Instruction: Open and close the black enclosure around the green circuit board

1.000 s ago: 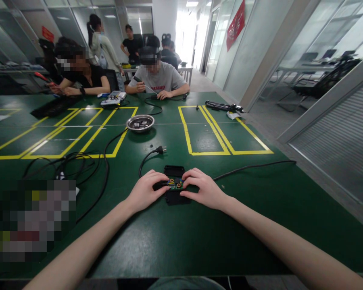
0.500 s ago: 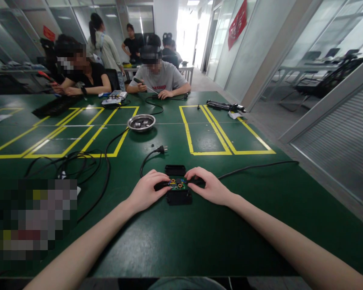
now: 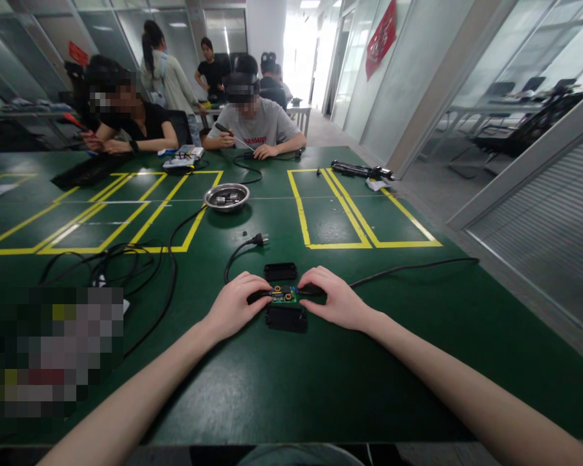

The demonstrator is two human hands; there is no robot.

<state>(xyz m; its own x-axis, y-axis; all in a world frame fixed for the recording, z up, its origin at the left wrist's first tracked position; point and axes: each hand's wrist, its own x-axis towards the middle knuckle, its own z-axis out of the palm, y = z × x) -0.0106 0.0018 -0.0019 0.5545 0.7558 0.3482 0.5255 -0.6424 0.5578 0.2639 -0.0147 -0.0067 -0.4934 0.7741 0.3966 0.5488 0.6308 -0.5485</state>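
Note:
A small green circuit board (image 3: 284, 295) with copper-wound coils lies between my two hands, a black cable running off each end. My left hand (image 3: 238, 304) has thumb and forefinger closed on the board's left end. At the opposite end, my right hand (image 3: 337, 299) grips the board's edge with curved fingers, the cable passing under its palm. Just beyond the board sits one black plastic casing half (image 3: 280, 271). The other casing half (image 3: 286, 320) lies on the near side, under the board's front edge.
A black power plug (image 3: 258, 240) lies beyond my left hand. Farther back is a steel bowl (image 3: 227, 198) with metal parts. Coiled black cables (image 3: 121, 259) lie at left, a black tripod-like item (image 3: 362, 171) at far right. Co-workers sit across the green table (image 3: 369, 388).
My right thumb has shifted slightly down and left at the board's end, and its fingers have parted a little. The board and casing halves have barely moved.

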